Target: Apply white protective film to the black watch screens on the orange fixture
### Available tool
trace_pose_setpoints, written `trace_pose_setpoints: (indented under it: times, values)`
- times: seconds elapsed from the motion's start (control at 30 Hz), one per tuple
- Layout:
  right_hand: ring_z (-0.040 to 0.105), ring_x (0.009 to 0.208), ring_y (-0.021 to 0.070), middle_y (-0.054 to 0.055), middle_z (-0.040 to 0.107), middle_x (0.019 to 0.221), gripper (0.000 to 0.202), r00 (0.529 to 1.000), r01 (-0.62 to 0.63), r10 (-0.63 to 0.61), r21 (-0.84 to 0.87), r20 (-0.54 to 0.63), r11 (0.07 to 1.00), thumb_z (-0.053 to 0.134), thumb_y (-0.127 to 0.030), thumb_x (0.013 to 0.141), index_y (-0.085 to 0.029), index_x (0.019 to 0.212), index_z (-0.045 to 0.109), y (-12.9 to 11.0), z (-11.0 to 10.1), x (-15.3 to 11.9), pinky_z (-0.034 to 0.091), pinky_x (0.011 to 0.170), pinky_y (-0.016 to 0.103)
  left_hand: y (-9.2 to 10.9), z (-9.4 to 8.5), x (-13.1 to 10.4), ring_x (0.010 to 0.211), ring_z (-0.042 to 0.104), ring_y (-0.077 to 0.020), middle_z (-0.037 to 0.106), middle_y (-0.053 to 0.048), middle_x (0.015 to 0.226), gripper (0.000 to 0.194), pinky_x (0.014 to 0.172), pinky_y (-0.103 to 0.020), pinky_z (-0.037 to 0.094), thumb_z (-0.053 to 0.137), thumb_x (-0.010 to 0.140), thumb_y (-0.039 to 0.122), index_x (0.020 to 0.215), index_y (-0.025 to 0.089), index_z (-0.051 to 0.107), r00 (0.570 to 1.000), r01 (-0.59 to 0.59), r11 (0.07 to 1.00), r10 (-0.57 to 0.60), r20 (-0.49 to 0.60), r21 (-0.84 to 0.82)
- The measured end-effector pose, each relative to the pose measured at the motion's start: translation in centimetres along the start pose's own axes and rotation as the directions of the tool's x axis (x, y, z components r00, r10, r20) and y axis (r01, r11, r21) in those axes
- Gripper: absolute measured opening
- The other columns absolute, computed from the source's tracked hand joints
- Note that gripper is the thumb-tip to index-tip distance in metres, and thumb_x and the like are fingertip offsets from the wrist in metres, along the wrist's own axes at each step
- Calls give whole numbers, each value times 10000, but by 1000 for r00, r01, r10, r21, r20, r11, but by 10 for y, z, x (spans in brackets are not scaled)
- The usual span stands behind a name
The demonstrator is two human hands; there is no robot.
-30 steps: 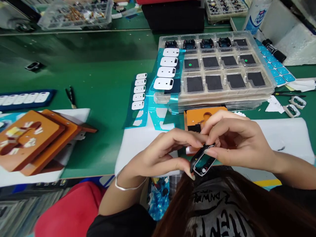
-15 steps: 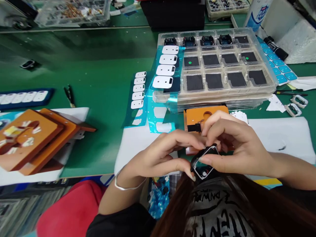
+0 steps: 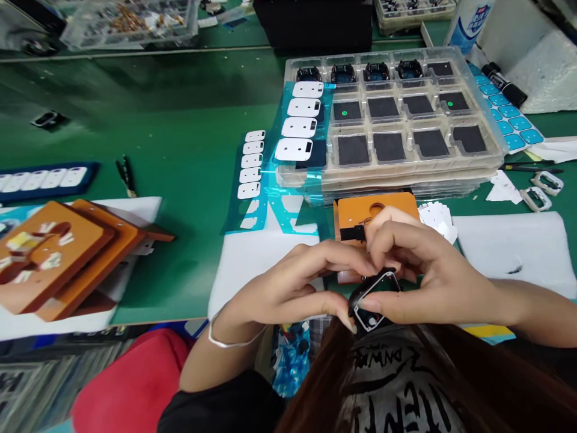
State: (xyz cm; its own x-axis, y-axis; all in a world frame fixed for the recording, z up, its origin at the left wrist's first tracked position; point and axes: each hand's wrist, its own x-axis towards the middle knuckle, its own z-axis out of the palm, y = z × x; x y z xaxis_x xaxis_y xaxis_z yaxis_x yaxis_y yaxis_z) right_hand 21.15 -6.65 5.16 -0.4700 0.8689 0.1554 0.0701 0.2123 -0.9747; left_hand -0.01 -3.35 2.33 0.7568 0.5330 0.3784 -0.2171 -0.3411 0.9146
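A small black case [image 3: 377, 300] with a pale rim line is held tilted, close to my chest. My left hand [image 3: 315, 279], with a silver bangle on the wrist, pinches its left end between thumb and fingers. The thumb of my right hand [image 3: 424, 270] presses on the open face of the case, its fingers curled behind the far edge. Just beyond my hands lies an orange fixture [image 3: 360, 210] with a black clamp, partly covered by my right hand. White stickers [image 3: 437, 219] lie beside it.
Stacked clear trays [image 3: 396, 174] hold several black cases in the back row. Blue film sheets [image 3: 279, 174] with white stickers overlap their left side. Orange blocks [image 3: 58, 252] stand at the left, near tweezers [image 3: 126, 174]. White foam [image 3: 518, 246] lies at the right.
My right thumb has shifted slightly down and left on the case, and the right fingers have moved a little. Both hands still hold the case.
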Motion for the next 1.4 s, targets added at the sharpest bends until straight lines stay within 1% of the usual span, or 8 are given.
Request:
trace_pose_setpoints:
  times: [0.13,0.27,0.5,0.7,0.87,1.07,1.17,1.4]
  values:
    - [455,647,79,-5,483,894,228,994,101,-101,-21,-36,995,779,-198,786,-210,890,577,-1,-1,-3,422,492,204,3,4,-1,976,731,-187,725,-73,1043,267,827,-261,602,693,899,283,1147,209,629,996,8,987,-22,-90,-158]
    - [491,623,87,21,550,924,200,973,202,-215,-150,-80,968,751,-239,836,-226,990,623,-3,-3,-5,440,455,214,4,6,0,942,750,-193,735,-62,996,248,783,-253,613,677,910,332,1107,193,618,988,50,936,-97,-120,-347]
    - [655,844,211,66,669,940,303,936,318,-345,-256,-67,913,786,-361,818,-267,1080,668,-1,-8,-4,555,551,300,2,8,-1,967,750,-217,759,-64,985,249,791,-294,614,667,913,375,1064,196,583,980,60,862,-145,-133,-503]
    - [703,871,249,77,732,957,432,892,408,-447,-315,-62,857,844,-380,757,-260,1127,656,0,-4,-3,604,681,376,1,8,-3,1007,741,-202,759,-47,1012,214,837,-294,596,656,927,350,1080,209,609,981,28,860,-122,-152,-510]
    - [693,745,205,47,726,822,450,874,441,-480,-282,-82,852,851,-322,759,-240,1148,642,-1,-1,-3,581,595,321,0,8,-1,1001,746,-225,756,-68,975,233,829,-320,600,628,944,363,1088,187,576,986,28,861,-108,-129,-507]
    - [620,596,147,28,713,758,434,901,388,-422,-249,-102,888,873,-377,726,-217,1055,640,-3,-3,-5,533,507,284,0,8,-2,972,753,-240,755,-73,950,309,807,-325,613,619,932,456,1077,189,566,987,34,915,-93,-129,-401]
    - [683,673,168,46,740,807,424,898,401,-434,-274,-73,874,860,-367,747,-209,1059,621,-3,-4,-6,569,542,289,1,7,-2,964,753,-247,750,-88,967,338,802,-328,618,639,912,475,1068,178,605,983,56,923,-118,-141,-380]
    - [737,1006,172,127,767,1068,264,792,548,-611,-411,-25,728,754,-170,850,-173,1057,590,0,-5,-5,637,792,275,1,6,-4,1029,734,-195,742,-37,1086,261,824,-254,616,674,906,387,1134,261,681,977,4,913,-90,-193,-408]
